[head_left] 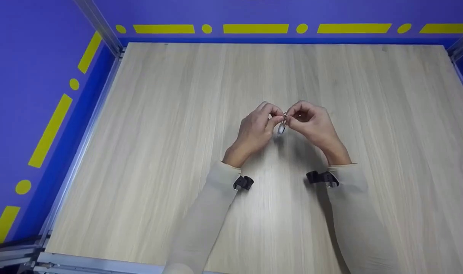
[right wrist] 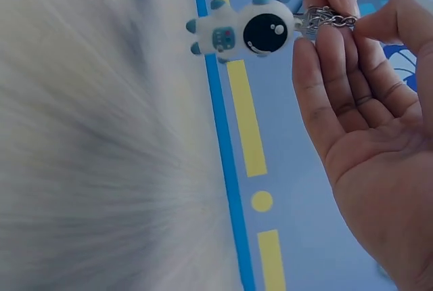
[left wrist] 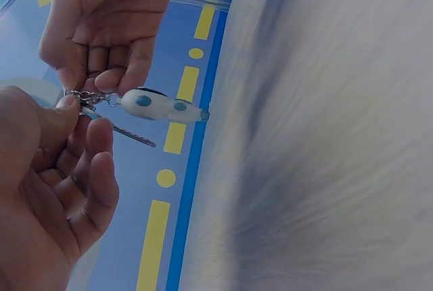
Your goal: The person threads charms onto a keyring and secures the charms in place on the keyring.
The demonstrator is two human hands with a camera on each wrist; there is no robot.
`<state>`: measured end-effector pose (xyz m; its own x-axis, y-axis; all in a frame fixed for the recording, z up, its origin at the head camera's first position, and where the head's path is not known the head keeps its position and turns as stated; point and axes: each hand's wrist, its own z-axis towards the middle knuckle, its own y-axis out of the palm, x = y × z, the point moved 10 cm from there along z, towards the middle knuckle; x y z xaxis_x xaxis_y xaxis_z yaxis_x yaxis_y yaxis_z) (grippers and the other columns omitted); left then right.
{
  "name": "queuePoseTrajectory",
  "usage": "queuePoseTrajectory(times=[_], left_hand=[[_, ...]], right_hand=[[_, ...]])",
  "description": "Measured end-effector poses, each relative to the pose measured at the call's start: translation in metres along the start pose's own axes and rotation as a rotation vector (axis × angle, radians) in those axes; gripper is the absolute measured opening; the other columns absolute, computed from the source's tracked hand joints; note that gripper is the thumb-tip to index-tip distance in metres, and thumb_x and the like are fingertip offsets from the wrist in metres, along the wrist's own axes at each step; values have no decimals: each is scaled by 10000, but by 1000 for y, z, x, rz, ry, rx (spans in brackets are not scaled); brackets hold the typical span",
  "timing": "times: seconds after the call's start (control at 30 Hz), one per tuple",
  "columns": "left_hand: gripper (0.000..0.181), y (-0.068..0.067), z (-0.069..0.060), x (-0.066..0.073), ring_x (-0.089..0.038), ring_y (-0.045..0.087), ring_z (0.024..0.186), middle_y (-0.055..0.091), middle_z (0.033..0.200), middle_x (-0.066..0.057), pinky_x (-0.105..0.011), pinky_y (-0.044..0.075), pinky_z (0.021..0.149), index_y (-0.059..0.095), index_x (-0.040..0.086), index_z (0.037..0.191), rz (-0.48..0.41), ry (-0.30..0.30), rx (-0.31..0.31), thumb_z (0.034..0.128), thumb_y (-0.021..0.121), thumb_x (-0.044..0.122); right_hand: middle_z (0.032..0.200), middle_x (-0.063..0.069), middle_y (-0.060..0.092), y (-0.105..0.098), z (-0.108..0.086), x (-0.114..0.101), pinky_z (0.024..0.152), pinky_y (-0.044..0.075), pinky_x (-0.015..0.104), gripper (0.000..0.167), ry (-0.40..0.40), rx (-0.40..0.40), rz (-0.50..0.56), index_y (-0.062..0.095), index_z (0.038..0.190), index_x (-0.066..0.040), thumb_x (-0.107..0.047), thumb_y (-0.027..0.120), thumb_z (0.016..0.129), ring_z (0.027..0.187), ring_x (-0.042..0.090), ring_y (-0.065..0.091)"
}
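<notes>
An astronaut keychain (right wrist: pixel 226 30), white with teal spots and a black visor, hangs from a short metal chain (left wrist: pixel 95 97) between the two hands. Beside it in the left wrist view a metal key (left wrist: pixel 132 135) points down from the left fingers. My left hand (head_left: pixel 254 129) pinches the key's upper end near the ring, between thumb and forefinger. With thumb and forefinger, my right hand (head_left: pixel 317 123) holds the keychain by its chain end. Both hands meet fingertip to fingertip above the table. The ring and the key's head are mostly hidden by the fingers.
A light wood-grain table (head_left: pixel 159 152) lies below the hands. Blue walls (head_left: pixel 37 57) with yellow dashes and dots stand at its back and left, with metal framing (head_left: pixel 102 28) at the corner. Each sleeved wrist carries a black strap (head_left: pixel 323 178).
</notes>
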<state>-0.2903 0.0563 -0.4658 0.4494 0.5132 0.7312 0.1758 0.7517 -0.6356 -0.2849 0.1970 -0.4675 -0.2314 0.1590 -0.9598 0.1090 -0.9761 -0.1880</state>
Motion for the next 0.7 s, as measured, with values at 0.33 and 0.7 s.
queuePoseTrajectory(times=[0.33,0.7], left_hand=[[185,1,-1,-3,-161,626,923,686,1092,-37,-335,497,821,674,72,1109,-54,-37,43,1047,659,246],[120,7,-1,-12,-78,553,636,680,960,-133,-230,435,592,691,0,1097,-477,-161,-5,1047,677,109]], right_hand=[[925,119,688,2,0,-11,804,556,245,80,-71,-6,-115,684,917,63,126,659,874,856,215,678],[915,85,676,6,-2,-25,826,556,239,140,-196,-37,-209,707,926,27,154,683,872,860,160,659]])
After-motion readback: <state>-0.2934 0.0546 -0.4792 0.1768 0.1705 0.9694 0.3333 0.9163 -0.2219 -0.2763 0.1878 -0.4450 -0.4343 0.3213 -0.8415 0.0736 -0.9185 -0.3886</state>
